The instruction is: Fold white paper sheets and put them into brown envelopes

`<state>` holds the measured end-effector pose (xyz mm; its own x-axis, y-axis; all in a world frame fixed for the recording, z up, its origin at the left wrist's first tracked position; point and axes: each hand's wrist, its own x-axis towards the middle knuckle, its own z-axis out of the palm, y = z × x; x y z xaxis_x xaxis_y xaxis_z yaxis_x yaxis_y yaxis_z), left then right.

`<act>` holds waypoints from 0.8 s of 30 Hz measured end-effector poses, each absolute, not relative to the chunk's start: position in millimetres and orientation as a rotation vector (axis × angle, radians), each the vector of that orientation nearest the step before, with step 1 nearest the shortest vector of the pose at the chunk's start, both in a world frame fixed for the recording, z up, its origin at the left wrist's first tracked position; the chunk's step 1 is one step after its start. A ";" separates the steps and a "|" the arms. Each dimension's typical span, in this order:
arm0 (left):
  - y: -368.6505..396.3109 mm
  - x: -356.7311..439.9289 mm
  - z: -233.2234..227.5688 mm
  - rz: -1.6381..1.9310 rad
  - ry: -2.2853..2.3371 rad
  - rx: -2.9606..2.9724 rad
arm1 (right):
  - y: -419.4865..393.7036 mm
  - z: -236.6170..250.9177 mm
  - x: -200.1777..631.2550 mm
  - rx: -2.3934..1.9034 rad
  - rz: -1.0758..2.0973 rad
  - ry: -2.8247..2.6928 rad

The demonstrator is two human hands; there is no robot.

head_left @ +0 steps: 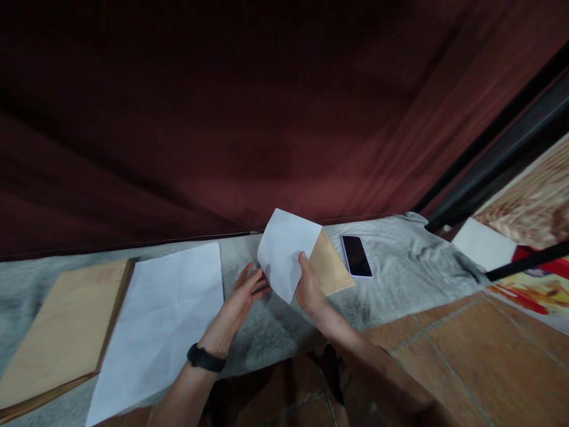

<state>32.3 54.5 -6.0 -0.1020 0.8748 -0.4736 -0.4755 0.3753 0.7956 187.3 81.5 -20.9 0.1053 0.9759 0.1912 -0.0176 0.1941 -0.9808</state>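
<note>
Two bare hands are at work over a narrow bench. The right hand (309, 287) has its grip clamped on the near right edge of a white sheet (288, 249), its thumb pressed flat on the upper face. The left hand (244, 290) has its grip apart: the fingers are loosely spread at the sheet's left edge, and whether their tips touch the paper cannot be told. A black wristband (205, 358) circles the left wrist.

The white sheet is near the middle of the scene, bent, with one corner pointing to the far side. It partly covers a tan envelope (331, 267), which shows to its right, behind the right hand; whether that hand also holds the envelope is unclear. Just right of the envelope, a phone (357, 256) with a dark screen and a pale purple edge lies face up on the grey cloth (400, 261) that covers the bench.

To the left of the hands lies a larger piece of white paper (173, 314), and beside it, farther left, a stack of brown envelopes (66, 326).

A dark red curtain (284, 148) fills the far side. Reddish-brown floor tiles (498, 350) show at the near right, below black bars (502, 136) and a colourful printed panel (542, 290).
</note>
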 end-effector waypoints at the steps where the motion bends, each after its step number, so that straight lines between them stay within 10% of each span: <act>1: 53.3 36.4 -8.5 1.173 1.178 0.421 | 81.1 -24.5 184.7 -1.078 1.070 -1.121; 24: 74.7 -36.8 -29.0 1.161 1.498 0.959 | 83.6 -64.4 216.6 -1.292 1.146 -0.980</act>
<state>-36.8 74.7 -29.0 -0.2142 0.9508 -0.2237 0.0210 0.2335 0.9721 216.6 83.6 -64.4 0.1913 0.9787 -0.0748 -0.0779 -0.0609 -0.9951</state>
